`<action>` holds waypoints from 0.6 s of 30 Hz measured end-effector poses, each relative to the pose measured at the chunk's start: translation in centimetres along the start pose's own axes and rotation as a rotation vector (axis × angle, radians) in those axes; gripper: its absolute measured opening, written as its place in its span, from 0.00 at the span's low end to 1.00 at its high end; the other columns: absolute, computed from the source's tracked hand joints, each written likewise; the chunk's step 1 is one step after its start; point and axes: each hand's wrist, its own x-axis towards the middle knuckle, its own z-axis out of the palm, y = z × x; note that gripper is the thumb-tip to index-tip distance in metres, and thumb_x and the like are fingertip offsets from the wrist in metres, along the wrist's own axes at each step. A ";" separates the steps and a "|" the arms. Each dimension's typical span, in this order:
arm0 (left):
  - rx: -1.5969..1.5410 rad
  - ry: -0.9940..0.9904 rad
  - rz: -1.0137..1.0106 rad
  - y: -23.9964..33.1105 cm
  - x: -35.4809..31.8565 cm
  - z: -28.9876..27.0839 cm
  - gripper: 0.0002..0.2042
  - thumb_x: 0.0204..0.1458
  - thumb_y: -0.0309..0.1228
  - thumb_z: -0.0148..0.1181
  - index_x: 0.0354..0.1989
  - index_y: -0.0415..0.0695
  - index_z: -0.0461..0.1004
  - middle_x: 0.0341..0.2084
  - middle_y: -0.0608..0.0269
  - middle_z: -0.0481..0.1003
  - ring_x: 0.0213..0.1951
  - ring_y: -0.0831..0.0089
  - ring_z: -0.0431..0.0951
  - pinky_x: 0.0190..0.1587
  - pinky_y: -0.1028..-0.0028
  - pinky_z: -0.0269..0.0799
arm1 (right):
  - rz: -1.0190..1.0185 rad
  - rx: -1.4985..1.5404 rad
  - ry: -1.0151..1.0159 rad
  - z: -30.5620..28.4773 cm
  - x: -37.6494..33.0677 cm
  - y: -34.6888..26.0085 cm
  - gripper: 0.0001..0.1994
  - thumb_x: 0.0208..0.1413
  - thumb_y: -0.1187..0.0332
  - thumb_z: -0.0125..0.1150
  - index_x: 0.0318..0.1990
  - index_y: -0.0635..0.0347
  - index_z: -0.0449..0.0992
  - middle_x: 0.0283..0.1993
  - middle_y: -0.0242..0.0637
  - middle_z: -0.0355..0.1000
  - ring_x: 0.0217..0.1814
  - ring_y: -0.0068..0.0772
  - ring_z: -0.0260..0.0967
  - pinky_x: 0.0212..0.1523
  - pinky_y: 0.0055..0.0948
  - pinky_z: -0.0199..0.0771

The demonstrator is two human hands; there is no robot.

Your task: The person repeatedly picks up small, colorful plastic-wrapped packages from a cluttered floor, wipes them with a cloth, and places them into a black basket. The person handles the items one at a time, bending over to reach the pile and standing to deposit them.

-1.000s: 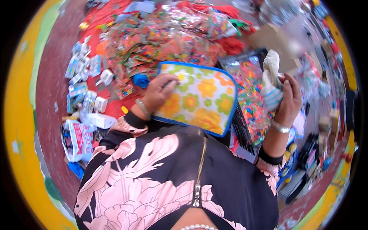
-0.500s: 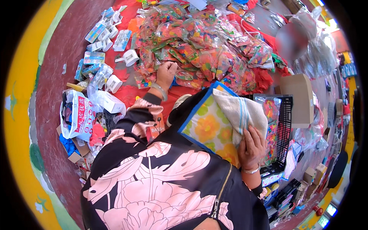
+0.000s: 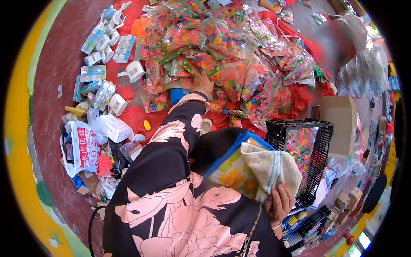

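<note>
My left hand is stretched out to the near side of a large pile of clear plastic bags filled with small bright-coloured pieces. Its fingers touch the bags there, stretched forward, with the tips partly hidden among them. At my right side, my right hand is closed on the lower edge of a beige towel with blue stripes. Beneath the towel, over my lap, lies a flowered yellow and green cloth piece with a blue border.
A black plastic crate holding filled bags stands right of the pile, beside an open cardboard box. White plastic cups with handles and small packages lie at left. Nearer are a white box and a printed carrier bag.
My left arm has swung right and forward, bringing the hand onto the bags. My right hand, towel and flowered cloth have shifted slightly lower in view. The crate shows more fully.
</note>
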 end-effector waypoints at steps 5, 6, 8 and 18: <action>0.179 0.105 -0.024 1.9 2.2 1.7 0.25 0.47 0.35 0.58 0.53 0.39 0.60 0.49 0.49 0.67 0.53 0.53 0.66 0.52 0.59 0.66 | 0.037 0.007 -0.025 0.2 0.4 0.7 0.12 0.45 0.70 0.60 0.39 0.51 0.79 0.46 0.36 0.75 0.49 0.38 0.71 0.49 0.37 0.61; 0.244 0.079 0.008 1.6 2.6 1.8 0.23 0.50 0.33 0.53 0.54 0.39 0.59 0.48 0.50 0.69 0.53 0.55 0.66 0.52 0.60 0.64 | 0.053 0.011 -0.036 0.1 0.6 0.7 0.12 0.45 0.71 0.61 0.40 0.49 0.78 0.46 0.34 0.75 0.49 0.37 0.71 0.49 0.38 0.61; 0.377 0.121 0.027 1.2 3.5 2.5 0.21 0.52 0.33 0.51 0.54 0.39 0.59 0.48 0.49 0.70 0.53 0.55 0.67 0.53 0.61 0.63 | 0.055 0.008 -0.058 0.1 0.9 0.8 0.12 0.45 0.70 0.61 0.40 0.49 0.78 0.46 0.34 0.75 0.50 0.37 0.71 0.49 0.38 0.61; -0.318 0.087 -0.348 -0.7 5.3 -0.1 0.15 0.54 0.31 0.47 0.47 0.34 0.67 0.41 0.40 0.74 0.45 0.48 0.74 0.44 0.56 0.72 | 0.043 0.025 -0.035 0.0 1.4 0.9 0.13 0.44 0.71 0.61 0.40 0.50 0.78 0.46 0.34 0.75 0.49 0.37 0.71 0.48 0.38 0.62</action>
